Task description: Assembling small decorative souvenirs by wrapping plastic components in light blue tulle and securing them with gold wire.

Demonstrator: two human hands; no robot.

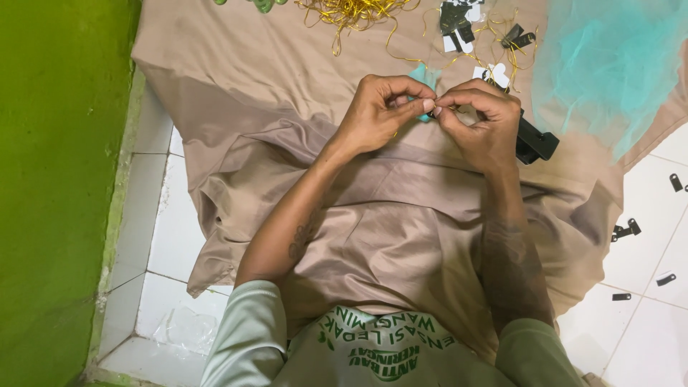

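Left hand [380, 107] and right hand [479, 118] pinched shut, fingertips meeting on a small teal piece [426, 77], perhaps threaded with gold cord [358, 14], above the beige cloth [287, 107]. Slipping likely if pinch loosens.

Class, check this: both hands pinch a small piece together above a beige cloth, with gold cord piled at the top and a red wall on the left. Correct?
Not quite: the wall is green, not red, as the head view shows. Both hands, left hand and right hand, do pinch together above the beige cloth, gold cord at top.
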